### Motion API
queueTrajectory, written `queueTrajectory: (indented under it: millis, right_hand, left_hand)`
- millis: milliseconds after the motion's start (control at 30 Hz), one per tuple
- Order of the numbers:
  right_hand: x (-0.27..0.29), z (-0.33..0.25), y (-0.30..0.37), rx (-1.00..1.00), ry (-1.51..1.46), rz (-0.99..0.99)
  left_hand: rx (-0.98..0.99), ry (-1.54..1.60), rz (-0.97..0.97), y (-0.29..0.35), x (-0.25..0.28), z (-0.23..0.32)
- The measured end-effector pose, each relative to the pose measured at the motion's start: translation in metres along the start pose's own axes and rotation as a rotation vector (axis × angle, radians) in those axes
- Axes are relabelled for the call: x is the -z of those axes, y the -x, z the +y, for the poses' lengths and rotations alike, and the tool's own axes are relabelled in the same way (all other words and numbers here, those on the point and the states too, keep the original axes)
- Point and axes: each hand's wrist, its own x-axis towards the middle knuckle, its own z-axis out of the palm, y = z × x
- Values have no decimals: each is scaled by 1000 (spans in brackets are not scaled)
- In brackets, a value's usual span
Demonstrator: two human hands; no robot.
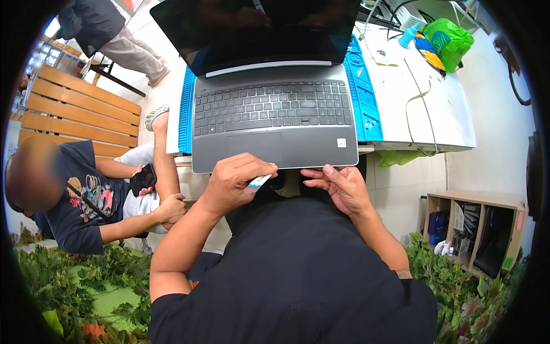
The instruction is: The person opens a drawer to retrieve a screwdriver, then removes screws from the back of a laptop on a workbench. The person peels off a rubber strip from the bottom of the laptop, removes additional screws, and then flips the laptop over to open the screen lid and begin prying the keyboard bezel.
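An opened grey laptop (269,114) lies in front of me, its dark screen tilted back at the top of the view. At its front edge my left hand (238,180) is closed on a small white and blue card (259,182), partly hidden by the fingers. The fingertips of that hand meet the laptop's front rim. My right hand (341,186) is at the same rim farther right, palm turned up. Its thumb and fingers are apart, with nothing seen between them.
A blue work mat (363,97) lies under the laptop on the white table (424,114). At its right are a loose cable (408,106), a blue bottle (408,36) and a green bag (450,41). A seated person (86,189) holds a phone at my left.
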Motion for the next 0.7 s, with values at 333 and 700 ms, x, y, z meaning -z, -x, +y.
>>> queueTrajectory:
  millis: [333,700]
  right_hand:
    - [4,4,0,7,-20,-17]
    - [7,3,3,33,-32,-4]
  left_hand:
    - [-235,-97,-37,-12,-19,2]
    - [-72,-3,-90,-32,-34,8]
